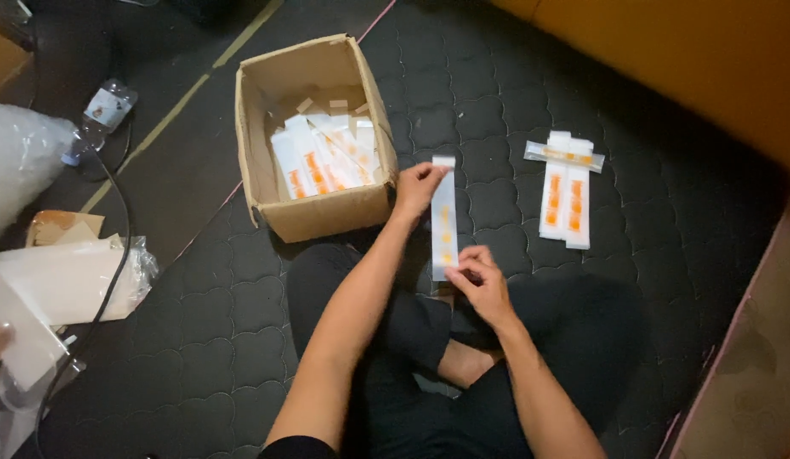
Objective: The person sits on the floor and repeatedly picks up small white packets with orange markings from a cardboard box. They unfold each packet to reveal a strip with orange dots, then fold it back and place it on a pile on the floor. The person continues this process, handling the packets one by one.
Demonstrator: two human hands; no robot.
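On a dark quilted mat [497, 102], the left hand [419, 189] pinches the far end of a long white packet [444, 217]; the right hand [483, 280] pinches its near end. A cardboard box [314, 217] sits to the left.

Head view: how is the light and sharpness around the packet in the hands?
Head view: dim, uneven light; the white packet is bright but slightly soft, its orange print smeared; left hand and right hand are evenly lit; the dark lap below loses detail.

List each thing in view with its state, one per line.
Box: open, upright, part full of packets.
Held packet: off the mat, pinched at both ends.
Left hand: grips its top.
Right hand: grips its bottom.
Pile: flat on mat.
Bottle: lying down.
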